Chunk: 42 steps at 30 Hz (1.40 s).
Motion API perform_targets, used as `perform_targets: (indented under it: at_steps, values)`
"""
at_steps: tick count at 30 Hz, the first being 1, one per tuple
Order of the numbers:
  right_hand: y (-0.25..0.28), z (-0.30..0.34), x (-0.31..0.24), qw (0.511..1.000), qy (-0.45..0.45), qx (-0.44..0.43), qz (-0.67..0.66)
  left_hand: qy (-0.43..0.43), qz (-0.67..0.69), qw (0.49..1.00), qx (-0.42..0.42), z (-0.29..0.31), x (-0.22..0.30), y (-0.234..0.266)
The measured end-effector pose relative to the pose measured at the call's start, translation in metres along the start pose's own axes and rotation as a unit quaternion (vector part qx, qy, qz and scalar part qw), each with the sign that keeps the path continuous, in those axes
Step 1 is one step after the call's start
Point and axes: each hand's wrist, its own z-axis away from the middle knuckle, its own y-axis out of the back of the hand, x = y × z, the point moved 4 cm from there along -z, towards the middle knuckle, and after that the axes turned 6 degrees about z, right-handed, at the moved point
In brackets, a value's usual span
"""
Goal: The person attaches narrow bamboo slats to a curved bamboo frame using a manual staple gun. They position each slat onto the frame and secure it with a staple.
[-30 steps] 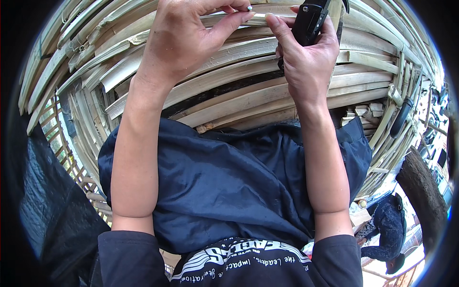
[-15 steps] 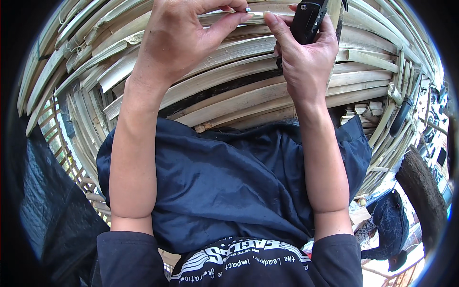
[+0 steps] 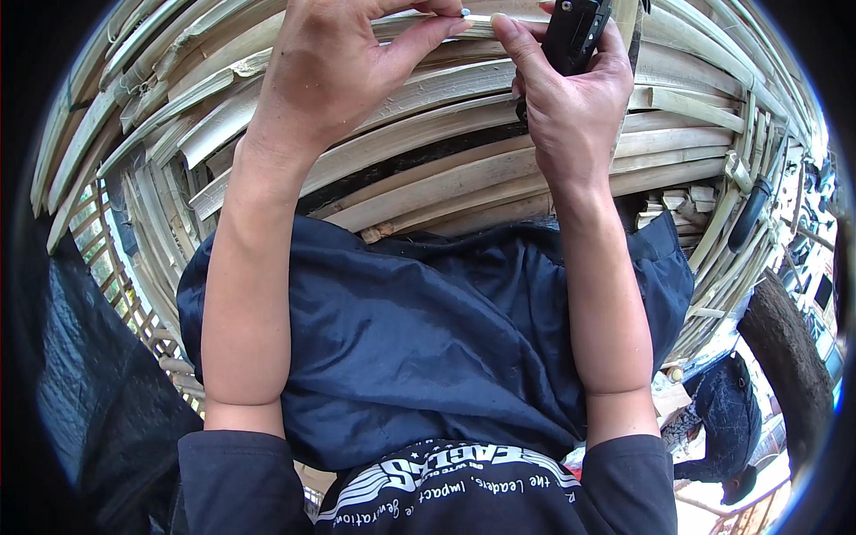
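A thin pale bamboo strip (image 3: 477,20) runs level across the top centre of the frame, pinched from the left between thumb and forefinger of the left hand (image 3: 343,67) and met at its right by the index fingertip of the right hand (image 3: 571,107). A small blue-white speck shows on it at the pinch. A black tool (image 3: 575,31), blocky and hard-edged, stands upright at the top right of centre, clasped in the right hand, its upper end cut off by the frame edge. Its kind cannot be told.
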Motion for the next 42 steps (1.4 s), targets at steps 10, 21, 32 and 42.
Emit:
perform_targets:
  at_steps: [10,21,32,42]
  values:
    - [-0.013,-0.021,0.0,0.999,0.007,0.019,-0.035,-0.021,-0.051,0.994,0.089,0.01,-0.009,-0.001]
    - [-0.019,-0.032,-0.01,0.992,0.102,0.012,0.073,-0.007,-0.129,0.986,0.11,0.001,-0.015,-0.001]
    - [0.018,-0.011,-0.027,0.994,0.073,0.038,0.065,0.055,-0.101,0.987,0.117,0.002,-0.027,-0.004]
    - [-0.001,0.002,-0.046,0.985,0.096,0.029,0.138,0.052,-0.148,0.981,0.113,-0.005,-0.019,-0.004]
